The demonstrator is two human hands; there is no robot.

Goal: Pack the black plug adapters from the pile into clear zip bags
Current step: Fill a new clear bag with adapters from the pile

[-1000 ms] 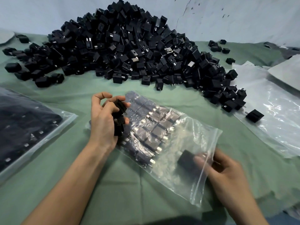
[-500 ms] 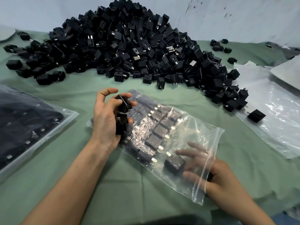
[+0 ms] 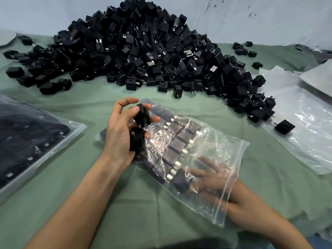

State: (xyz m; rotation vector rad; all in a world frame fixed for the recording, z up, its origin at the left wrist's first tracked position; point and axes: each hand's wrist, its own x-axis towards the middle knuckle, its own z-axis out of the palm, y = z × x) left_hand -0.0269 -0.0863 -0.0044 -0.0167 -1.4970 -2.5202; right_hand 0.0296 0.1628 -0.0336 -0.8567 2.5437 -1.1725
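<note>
Right hand (image 3: 213,178) deeper in zip bag (image 3: 206,141) now, adapter (image 3: 181,180) released, fingers spread.

Both forearms are bare right up to the frame edge, the left hand (image 3: 119,133) and right hand (image 3: 218,182) ungloved, fingers ringless.

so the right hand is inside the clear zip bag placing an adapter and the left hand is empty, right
Not quite. The left hand is not empty: the head view shows its fingers holding a few black plug adapters above the clear plastic zip bag. The right hand is indeed inside that bag, setting down an adapter.
</note>
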